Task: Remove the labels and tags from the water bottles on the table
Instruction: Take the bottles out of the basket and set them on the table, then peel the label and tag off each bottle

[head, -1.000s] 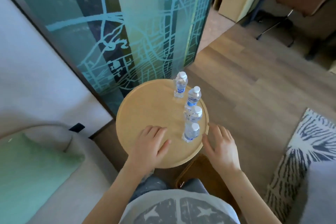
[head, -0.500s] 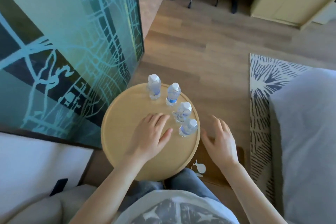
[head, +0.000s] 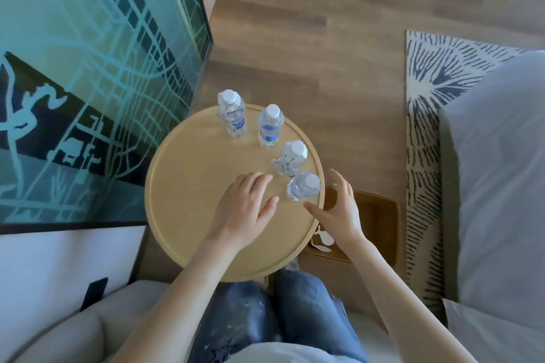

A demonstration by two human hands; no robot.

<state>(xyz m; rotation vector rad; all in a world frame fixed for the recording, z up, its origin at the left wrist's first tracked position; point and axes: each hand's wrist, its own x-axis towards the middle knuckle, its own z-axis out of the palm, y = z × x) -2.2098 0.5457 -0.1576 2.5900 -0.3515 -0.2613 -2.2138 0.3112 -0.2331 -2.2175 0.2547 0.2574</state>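
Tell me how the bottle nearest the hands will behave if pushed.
The nearest bottle stands upright, tall and narrow, so it probably tips easily. It sits close to the table rim, so a push outward could send it off. Its round, clear plastic body would likely roll.

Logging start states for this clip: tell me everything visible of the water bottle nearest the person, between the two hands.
The nearest water bottle is clear plastic with a white screw cap, seen almost from above. It stands upright near the right edge of the round wooden table, last in a row of four. A hint of blue, perhaps its label, shows low on its side. Neither hand touches it: the left hand is open to its left, the right hand open to its right.
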